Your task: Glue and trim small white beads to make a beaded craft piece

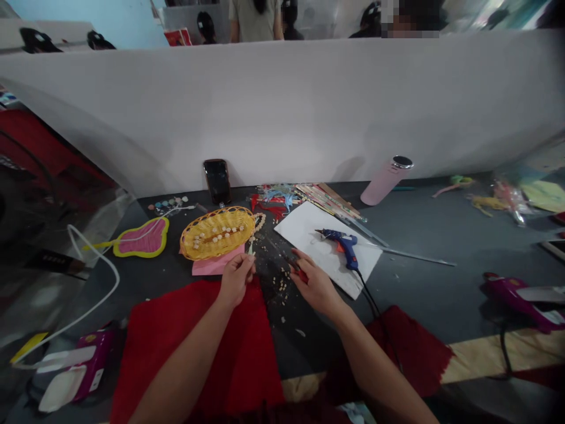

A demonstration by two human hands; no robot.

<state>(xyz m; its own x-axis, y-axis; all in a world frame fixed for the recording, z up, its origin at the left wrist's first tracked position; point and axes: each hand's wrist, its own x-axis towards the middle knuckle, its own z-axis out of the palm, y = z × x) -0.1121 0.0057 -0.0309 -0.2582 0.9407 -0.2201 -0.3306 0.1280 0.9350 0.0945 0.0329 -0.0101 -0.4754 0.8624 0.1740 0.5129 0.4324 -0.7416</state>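
My left hand (237, 278) is closed in a pinch on a small pale green-white piece (251, 246), which sticks up past the fingertips. It is just in front of the right end of a yellow wicker basket (189, 250) holding several small whitish flower-like pieces. My right hand (315, 281) is wrapped around a red-handled tool (302, 275) with dark tips pointing left; its exact kind is mostly hidden by the fingers. Small beige bits (282, 280) lie scattered on the dark table between both hands. Right of them, a blue glue gun (346, 244) rests on a white board (293, 224).
A red cloth (194, 347) spreads under my left arm. Behind the basket a phone (218, 181) leans on the white partition (265, 118). Glue sticks and colourful strips (326, 197) lie at the back, near a pink bottle (384, 182). The glue gun's cord (371, 300) runs toward me.
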